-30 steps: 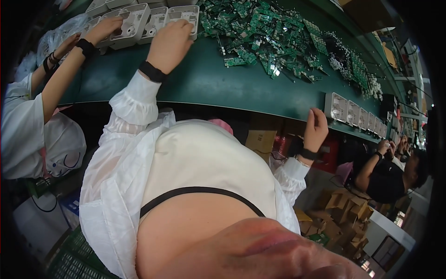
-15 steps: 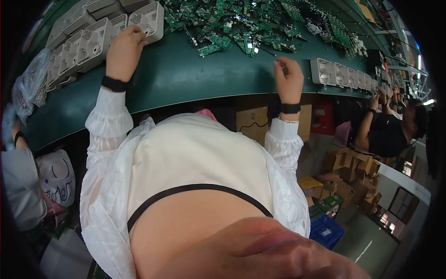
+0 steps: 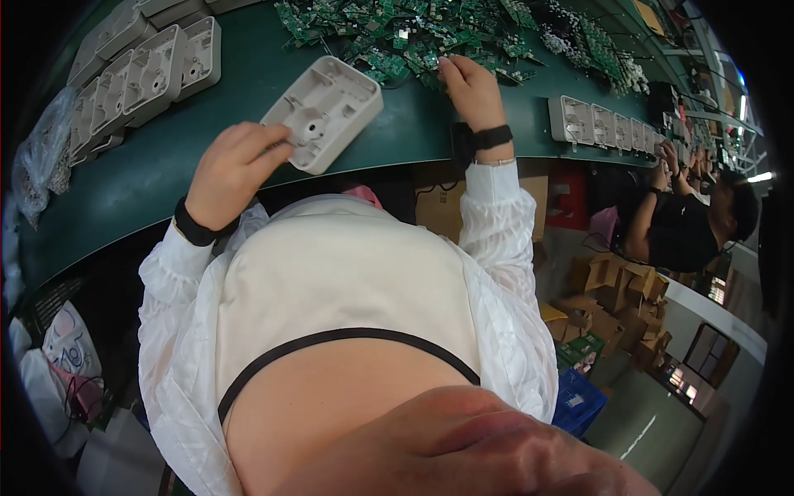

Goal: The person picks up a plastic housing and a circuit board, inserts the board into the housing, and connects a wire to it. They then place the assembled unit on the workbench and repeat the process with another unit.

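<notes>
One light-grey housing (image 3: 327, 116) between the hands, angled, cavity facing up, by the near edge of the green bench (image 3: 248, 91). Left hand (image 3: 230, 172) has its near-left end, fingers on the rim. Right hand (image 3: 478, 97) well apart from it, fingers narrow at the circuit-board pile (image 3: 397, 33); can't tell if it's pinching a board.

Legible text: none. Cardboard box (image 3: 440, 217), under the desk (image 3: 149, 182), below its front edge: small dark print, too small to read. White bag (image 3: 73, 335), below the front edge's left part: blue line markings, unreadable.
</notes>
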A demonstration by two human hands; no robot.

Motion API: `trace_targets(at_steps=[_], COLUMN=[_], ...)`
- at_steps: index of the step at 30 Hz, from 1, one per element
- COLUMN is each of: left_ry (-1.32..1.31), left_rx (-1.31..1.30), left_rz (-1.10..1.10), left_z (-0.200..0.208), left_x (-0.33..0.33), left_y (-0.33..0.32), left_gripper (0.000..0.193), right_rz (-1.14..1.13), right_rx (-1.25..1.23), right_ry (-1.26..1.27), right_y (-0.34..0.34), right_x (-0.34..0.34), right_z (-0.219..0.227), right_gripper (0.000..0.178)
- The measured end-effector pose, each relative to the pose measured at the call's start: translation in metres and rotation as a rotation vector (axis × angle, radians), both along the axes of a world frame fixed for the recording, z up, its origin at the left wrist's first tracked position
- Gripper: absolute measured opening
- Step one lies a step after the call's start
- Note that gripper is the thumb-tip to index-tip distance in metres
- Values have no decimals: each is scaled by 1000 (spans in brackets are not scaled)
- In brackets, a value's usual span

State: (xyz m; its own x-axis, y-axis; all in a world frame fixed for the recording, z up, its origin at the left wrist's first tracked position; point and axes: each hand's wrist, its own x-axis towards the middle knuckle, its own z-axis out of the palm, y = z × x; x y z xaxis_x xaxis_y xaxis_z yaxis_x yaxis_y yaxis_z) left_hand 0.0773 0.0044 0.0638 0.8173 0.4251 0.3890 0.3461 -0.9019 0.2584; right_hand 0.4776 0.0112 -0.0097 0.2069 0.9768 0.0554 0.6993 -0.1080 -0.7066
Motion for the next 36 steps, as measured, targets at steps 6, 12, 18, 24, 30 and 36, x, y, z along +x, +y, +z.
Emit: trace_targets(at_steps=[6, 12, 18, 24, 30, 36], left_ry=[18, 23, 11, 15, 98, -23], left_rx=[37, 89, 105, 121, 10, -368], left_rz=[-128, -220, -220, -220, -138, 87], left_z=[-13, -25, -37, -45, -42, -41], left_x=[10, 17, 22, 23, 19, 20], left_y=[3, 6, 8, 13, 9, -6], left_gripper=[24, 23, 20, 18, 33, 89], right_rz=[-92, 7, -115, -225, -308, -14], right_rx=[159, 109, 205, 192, -19, 10], right_ry=[-20, -386, 259, 712, 1480, 1974], right_y=[-14, 8, -14, -68, -94, -86], right_x=[-8, -3, 2, 9, -7, -22], right_z=[1, -5, 3, 4, 1, 6], right_gripper=[32, 31, 25, 21, 19, 14])
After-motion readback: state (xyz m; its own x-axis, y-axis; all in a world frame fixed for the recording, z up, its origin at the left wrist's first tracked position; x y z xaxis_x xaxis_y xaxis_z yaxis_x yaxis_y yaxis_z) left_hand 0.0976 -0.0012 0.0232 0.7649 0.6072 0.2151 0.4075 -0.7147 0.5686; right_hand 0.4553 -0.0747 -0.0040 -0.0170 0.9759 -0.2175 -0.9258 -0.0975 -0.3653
